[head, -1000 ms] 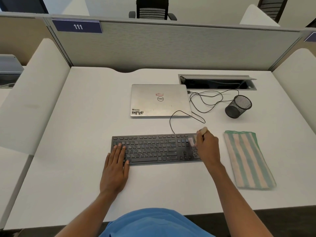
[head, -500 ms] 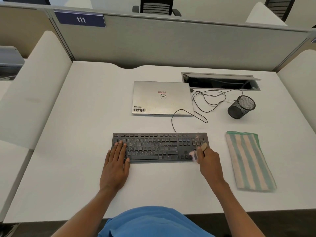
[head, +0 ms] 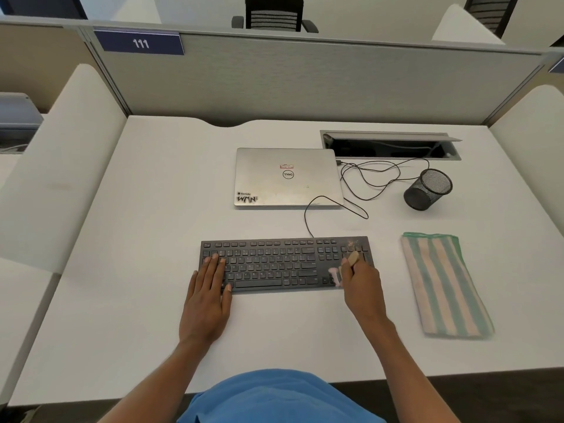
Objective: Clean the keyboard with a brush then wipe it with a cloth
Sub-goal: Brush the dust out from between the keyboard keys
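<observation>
Gripping the brush (head: 344, 271) in our right hand (head: 361, 290) over the keyboard (head: 283, 263) numpad; left hand (head: 207, 296) flat, open on its left end. Cloth (head: 442, 285) lies folded on desk (head: 137, 270), right of keyboard.

A blue sign (head: 139, 42) on the grey partition (head: 305, 80) behind the closed laptop (head: 287, 177) reads "111" in white. The laptop lid carries the round Dell logo (head: 288, 174) at its centre, seen upside down. A black-and-white sticker (head: 246, 197) at the lid's near left corner reads "WMN". A small red-and-white label (head: 286, 166) sits just beyond the logo; its print is too small to read. The keyboard (head: 283, 264) in front of the laptop has key legends too small to make out.
</observation>
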Available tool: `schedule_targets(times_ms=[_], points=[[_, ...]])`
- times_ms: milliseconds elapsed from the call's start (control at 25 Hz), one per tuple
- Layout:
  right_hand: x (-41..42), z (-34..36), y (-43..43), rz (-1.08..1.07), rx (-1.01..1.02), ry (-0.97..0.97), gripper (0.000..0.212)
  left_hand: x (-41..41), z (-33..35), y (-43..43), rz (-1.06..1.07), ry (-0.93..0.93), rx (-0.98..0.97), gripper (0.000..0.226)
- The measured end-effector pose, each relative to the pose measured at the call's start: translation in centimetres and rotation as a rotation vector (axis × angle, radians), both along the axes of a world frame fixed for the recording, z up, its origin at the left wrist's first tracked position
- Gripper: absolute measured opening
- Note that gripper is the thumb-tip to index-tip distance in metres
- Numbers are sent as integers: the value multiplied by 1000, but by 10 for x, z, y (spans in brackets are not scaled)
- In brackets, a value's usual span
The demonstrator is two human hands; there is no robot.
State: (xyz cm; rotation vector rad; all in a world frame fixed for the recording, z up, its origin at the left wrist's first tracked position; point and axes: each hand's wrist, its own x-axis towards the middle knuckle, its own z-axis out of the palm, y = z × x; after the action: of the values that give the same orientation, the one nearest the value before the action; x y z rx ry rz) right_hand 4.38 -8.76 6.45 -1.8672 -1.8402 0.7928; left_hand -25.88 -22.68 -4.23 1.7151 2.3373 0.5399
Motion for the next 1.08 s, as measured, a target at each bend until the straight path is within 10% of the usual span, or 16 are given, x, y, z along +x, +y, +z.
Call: schedule_targets(times_ms=[1080], points=[[-9, 30, -16, -13, -33, 180, 29, 1, 0, -1, -9, -23, 24, 63]])
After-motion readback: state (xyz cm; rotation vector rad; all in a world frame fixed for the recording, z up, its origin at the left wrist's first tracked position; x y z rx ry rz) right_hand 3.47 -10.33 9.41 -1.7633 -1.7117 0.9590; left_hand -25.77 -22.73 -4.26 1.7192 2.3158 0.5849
